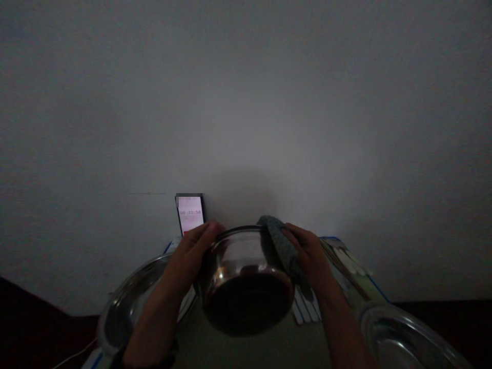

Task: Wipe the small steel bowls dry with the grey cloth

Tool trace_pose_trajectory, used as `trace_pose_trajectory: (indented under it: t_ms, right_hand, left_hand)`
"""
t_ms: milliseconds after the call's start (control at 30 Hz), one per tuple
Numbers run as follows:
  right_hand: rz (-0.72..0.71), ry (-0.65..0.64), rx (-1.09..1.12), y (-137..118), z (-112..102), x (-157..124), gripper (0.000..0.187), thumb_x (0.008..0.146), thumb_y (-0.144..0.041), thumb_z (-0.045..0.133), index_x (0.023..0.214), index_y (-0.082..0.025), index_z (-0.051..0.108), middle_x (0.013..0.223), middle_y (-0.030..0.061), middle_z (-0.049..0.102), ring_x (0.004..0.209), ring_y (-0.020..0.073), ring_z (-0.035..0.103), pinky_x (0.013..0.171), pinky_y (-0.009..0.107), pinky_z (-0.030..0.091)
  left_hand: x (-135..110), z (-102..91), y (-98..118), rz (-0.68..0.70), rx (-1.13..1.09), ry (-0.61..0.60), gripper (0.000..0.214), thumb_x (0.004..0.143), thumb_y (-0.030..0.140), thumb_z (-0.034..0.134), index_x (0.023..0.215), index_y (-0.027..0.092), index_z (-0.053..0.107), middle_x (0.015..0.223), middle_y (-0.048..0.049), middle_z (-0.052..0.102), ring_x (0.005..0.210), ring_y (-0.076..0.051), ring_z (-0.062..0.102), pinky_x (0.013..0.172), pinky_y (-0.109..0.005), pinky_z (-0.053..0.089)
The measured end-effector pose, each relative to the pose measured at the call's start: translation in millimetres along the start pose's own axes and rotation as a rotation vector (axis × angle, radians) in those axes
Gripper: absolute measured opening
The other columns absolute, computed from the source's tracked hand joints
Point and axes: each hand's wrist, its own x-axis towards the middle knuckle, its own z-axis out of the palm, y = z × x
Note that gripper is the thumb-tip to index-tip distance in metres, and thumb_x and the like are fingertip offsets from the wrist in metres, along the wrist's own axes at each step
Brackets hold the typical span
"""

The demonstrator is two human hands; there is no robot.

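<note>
A shiny metal pot point(246, 261) is held up over the table, tilted so that its dark round base faces me. My left hand point(196, 251) is closed on the pot's left side near the rim. On the other side, my right hand point(305, 251) presses a grey cloth point(282, 243) against the pot's right wall and rim. Part of the cloth hangs down below that hand. The inside of the pot is turned away from view.
A phone point(191, 215) showing a timer leans on the wall behind. At left stands a large metal basin point(115, 312), at right another metal basin point(403, 333). White-handled utensils point(306, 310) lie under my right hand; long wooden sticks point(348, 274) and pale utensils point(349, 259) lie further right.
</note>
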Motion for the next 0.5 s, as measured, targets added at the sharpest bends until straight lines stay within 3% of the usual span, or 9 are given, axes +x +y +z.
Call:
trace_pose_trajectory:
  t_ms: [133, 200, 267, 333, 500]
  right_hand:
    - [0.031, 0.344, 0.141, 3, 6, -1, 0.035, 0.081, -0.048, 0.044, 0.076, -0.021, 0.065, 0.068, 0.0018, 0.063, 0.070, 0.0179, 0.058, 0.061, 0.027, 0.047]
    - [0.055, 0.399, 0.143, 4, 6, -1, 0.036, 0.081, -0.049, 0.044, 0.084, -0.021, 0.067, 0.074, 0.0035, 0.067, 0.076, 0.0194, 0.060, 0.065, 0.028, 0.049]
    - [0.066, 0.322, 0.119, 6, 2, 0, 0.038, 0.081, -0.050, 0.045, 0.088, -0.019, 0.067, 0.076, 0.0039, 0.068, 0.075, 0.0196, 0.061, 0.065, 0.028, 0.050]
    - [0.060, 0.185, 0.105, 7, -4, 1, 0.038, 0.082, -0.049, 0.046, 0.088, -0.019, 0.068, 0.077, 0.0032, 0.069, 0.075, 0.0195, 0.061, 0.066, 0.028, 0.050]
    - [0.067, -0.138, -0.048, 3, -11, 0, 0.034, 0.087, -0.044, 0.045, 0.074, -0.019, 0.065, 0.066, -0.0008, 0.062, 0.067, 0.0158, 0.057, 0.060, 0.025, 0.044]
  left_hand:
    - [5, 1.5, 0, -0.016, -0.227, 0.164, 0.032, 0.075, 0.052, 0.056, 0.066, 0.021, 0.062, 0.060, 0.0001, 0.063, 0.060, -0.016, 0.056, 0.064, -0.031, 0.047]
    - [4, 2.4, 1, 0.001, -0.176, 0.216, 0.034, 0.078, 0.053, 0.052, 0.067, 0.022, 0.062, 0.064, -0.0008, 0.065, 0.065, -0.019, 0.057, 0.069, -0.033, 0.047]
    - [3, 1.5, 1, 0.045, -0.057, 0.248, 0.035, 0.080, 0.053, 0.051, 0.067, 0.022, 0.062, 0.067, -0.0003, 0.066, 0.069, -0.019, 0.058, 0.071, -0.032, 0.046]
    - [2, -1.0, 1, 0.076, 0.044, 0.206, 0.037, 0.080, 0.054, 0.051, 0.066, 0.022, 0.062, 0.065, 0.0004, 0.065, 0.069, -0.018, 0.057, 0.070, -0.030, 0.046]
    - [-7, -2.3, 4, 0.074, 0.224, -0.085, 0.037, 0.078, 0.055, 0.054, 0.062, 0.023, 0.063, 0.062, -0.0004, 0.063, 0.059, -0.018, 0.055, 0.056, -0.028, 0.044]
